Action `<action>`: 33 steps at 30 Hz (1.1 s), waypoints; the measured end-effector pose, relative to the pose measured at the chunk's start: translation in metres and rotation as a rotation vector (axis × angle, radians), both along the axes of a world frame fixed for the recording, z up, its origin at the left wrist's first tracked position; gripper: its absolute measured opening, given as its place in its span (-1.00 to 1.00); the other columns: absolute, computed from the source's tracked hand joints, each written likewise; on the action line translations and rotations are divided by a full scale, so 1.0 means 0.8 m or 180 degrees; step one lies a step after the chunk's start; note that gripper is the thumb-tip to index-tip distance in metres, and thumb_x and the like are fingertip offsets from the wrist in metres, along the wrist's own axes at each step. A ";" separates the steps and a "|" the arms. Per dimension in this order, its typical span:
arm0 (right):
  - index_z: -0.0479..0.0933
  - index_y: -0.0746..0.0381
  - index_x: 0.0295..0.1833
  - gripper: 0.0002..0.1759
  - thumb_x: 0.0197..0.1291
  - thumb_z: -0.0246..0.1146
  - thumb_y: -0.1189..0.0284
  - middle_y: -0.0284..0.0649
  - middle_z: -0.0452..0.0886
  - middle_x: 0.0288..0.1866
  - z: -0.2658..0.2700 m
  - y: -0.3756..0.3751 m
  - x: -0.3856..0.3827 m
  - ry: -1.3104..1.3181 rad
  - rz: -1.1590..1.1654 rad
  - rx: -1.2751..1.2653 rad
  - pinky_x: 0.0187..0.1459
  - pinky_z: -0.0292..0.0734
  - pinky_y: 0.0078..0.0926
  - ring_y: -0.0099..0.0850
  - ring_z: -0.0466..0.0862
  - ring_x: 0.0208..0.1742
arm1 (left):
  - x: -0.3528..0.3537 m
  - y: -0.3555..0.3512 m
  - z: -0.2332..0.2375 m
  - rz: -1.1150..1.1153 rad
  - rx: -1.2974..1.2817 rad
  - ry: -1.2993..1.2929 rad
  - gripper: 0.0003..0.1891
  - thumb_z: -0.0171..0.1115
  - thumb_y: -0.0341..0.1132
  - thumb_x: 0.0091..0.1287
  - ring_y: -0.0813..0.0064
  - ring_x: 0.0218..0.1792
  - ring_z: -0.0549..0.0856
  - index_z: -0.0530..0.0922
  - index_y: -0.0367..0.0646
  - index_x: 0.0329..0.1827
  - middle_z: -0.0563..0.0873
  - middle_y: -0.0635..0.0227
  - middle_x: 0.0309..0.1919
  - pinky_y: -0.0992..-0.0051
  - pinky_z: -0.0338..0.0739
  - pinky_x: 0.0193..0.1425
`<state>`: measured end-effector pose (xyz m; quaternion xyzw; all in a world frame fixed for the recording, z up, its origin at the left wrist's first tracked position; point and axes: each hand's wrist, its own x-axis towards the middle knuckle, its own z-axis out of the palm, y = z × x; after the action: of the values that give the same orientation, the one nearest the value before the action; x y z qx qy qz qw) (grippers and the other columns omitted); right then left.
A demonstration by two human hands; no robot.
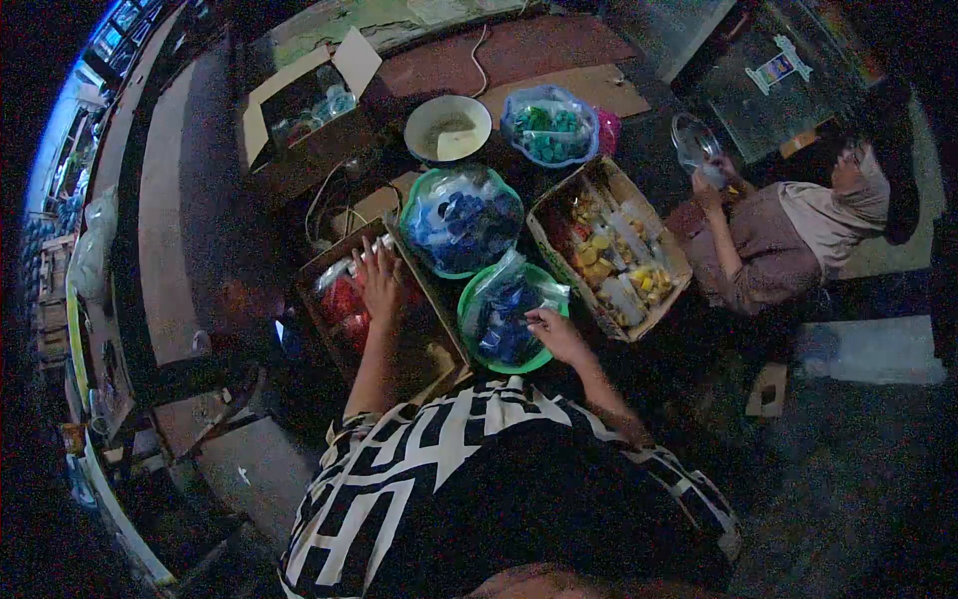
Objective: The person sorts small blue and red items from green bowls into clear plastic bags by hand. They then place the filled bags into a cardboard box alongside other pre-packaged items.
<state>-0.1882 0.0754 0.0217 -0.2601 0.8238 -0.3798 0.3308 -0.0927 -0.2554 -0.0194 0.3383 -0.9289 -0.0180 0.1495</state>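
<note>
My left hand (378, 284) reaches over a cardboard box (454, 344) that holds red packets (344, 314); its fingers are spread over the box's far part. My right hand (554, 332) is at the right edge of a green basket (514, 368) with dark blue pieces (504, 324) and clear plastic bags in it. Its fingers are bent together, and what they hold, if anything, is too small to make out. Just beyond stands a larger green basket (407, 225) of blue pieces in clear plastic.
A carton (649, 324) of yellow pieces stands to the right. Farther back are a white bowl (447, 128), a light blue basket (511, 143) of green pieces and an open box (256, 130). Another person (758, 240) sits at the right, holding a clear round item.
</note>
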 end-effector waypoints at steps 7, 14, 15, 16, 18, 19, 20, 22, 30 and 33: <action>0.44 0.31 -0.09 -0.76 0.10 0.09 0.50 -0.11 0.53 -0.19 -0.022 0.011 -0.102 0.0988 -0.0362 -0.0409 -0.08 0.41 -0.49 -0.34 0.55 -0.14 | 0.028 0.014 -0.012 0.0361 0.0223 0.0267 -0.43 -0.16 0.04 0.30 0.12 0.37 -0.13 0.02 0.13 0.36 -0.10 0.34 0.38 -0.26 -0.23 0.21; 0.42 0.31 -0.13 -0.76 0.08 0.11 0.44 0.07 0.43 -0.04 -0.114 -0.009 -0.235 0.2447 -0.0377 0.0448 0.08 0.29 -0.22 -0.07 0.38 0.07 | 0.113 0.072 0.001 0.1064 0.0865 0.0181 -0.45 -0.15 -0.01 0.32 0.06 0.34 -0.01 0.03 0.15 0.35 -0.04 0.33 0.37 -0.29 -0.09 0.16; 0.42 0.31 -0.13 -0.76 0.08 0.11 0.44 0.07 0.43 -0.04 -0.138 -0.012 -0.250 0.2439 -0.0328 0.0402 0.08 0.29 -0.22 -0.07 0.38 0.07 | 0.128 0.074 -0.008 0.1125 0.0838 0.0183 -0.45 -0.15 -0.01 0.32 0.06 0.34 -0.01 0.03 0.15 0.35 -0.04 0.33 0.37 -0.29 -0.09 0.16; 0.41 0.30 -0.11 -0.72 0.07 0.13 0.40 0.07 0.43 -0.03 -0.168 -0.016 -0.262 0.2545 -0.0583 0.0378 0.09 0.28 -0.20 -0.07 0.39 0.07 | 0.146 0.070 -0.028 0.0947 0.0937 0.0298 -0.47 -0.16 -0.02 0.33 0.04 0.34 -0.01 0.05 0.12 0.35 -0.02 0.30 0.37 -0.27 -0.08 0.17; 0.40 0.29 -0.09 -0.69 0.07 0.14 0.36 0.07 0.43 -0.01 -0.237 -0.012 -0.287 0.2651 -0.0808 0.0342 0.10 0.27 -0.18 -0.08 0.39 0.07 | 0.173 0.075 -0.041 0.0800 0.1035 0.0421 -0.48 -0.18 -0.03 0.34 0.03 0.33 0.00 0.07 0.09 0.34 -0.01 0.28 0.36 -0.26 -0.07 0.17; 0.39 0.29 -0.07 -0.64 0.05 0.16 0.31 0.06 0.44 -0.03 -0.274 -0.005 -0.300 0.3567 -0.0747 0.0559 0.10 0.26 -0.18 -0.07 0.40 0.06 | 0.183 0.082 -0.042 0.1031 0.0989 0.0052 -0.49 -0.18 -0.04 0.34 0.02 0.33 0.01 0.09 0.07 0.33 0.00 0.24 0.35 -0.24 -0.06 0.18; 0.38 0.29 -0.06 -0.59 0.03 0.18 0.26 0.06 0.45 -0.04 -0.293 0.000 -0.308 0.4482 -0.0676 0.0781 0.10 0.25 -0.17 -0.06 0.41 0.05 | 0.185 0.090 -0.043 0.1258 0.0950 -0.0321 -0.50 -0.19 -0.05 0.34 0.01 0.33 0.01 0.11 0.05 0.32 0.01 0.20 0.35 -0.22 -0.06 0.19; 0.38 0.29 -0.04 -0.56 0.02 0.18 0.24 0.06 0.42 0.00 -0.214 -0.031 -0.288 0.3569 -0.0724 0.1354 0.11 0.24 -0.18 -0.07 0.39 0.08 | 0.166 0.118 0.016 0.1652 0.1370 0.0028 -0.53 -0.20 -0.07 0.35 0.02 0.32 0.01 0.14 0.01 0.29 0.03 0.14 0.33 -0.17 -0.09 0.23; 0.40 0.27 -0.03 -0.58 0.03 0.15 0.25 0.05 0.45 -0.09 -0.152 -0.028 -0.273 0.2614 0.0221 0.2106 0.01 0.32 -0.23 -0.18 0.47 -0.08 | 0.156 0.153 0.018 0.1475 0.1172 0.0462 -0.60 -0.17 -0.12 0.34 0.06 0.33 0.03 0.30 -0.04 0.20 0.09 0.27 0.33 -0.17 -0.05 0.22; 0.41 0.27 -0.17 -0.70 0.01 0.18 0.31 -0.04 0.45 -0.37 -0.189 -0.023 -0.287 0.3151 -0.0453 0.0619 -0.13 0.35 -0.33 -0.29 0.46 -0.32 | 0.185 0.123 -0.077 0.0670 0.0459 0.0203 -0.62 -0.11 -0.17 0.33 0.04 0.31 0.07 0.32 -0.07 0.17 0.10 0.21 0.32 -0.05 0.02 0.25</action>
<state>-0.4177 0.0574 -0.1295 -0.3201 0.9290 -0.1542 -0.1032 0.0553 -0.1573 -0.0807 0.4430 -0.8793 -0.0797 0.1554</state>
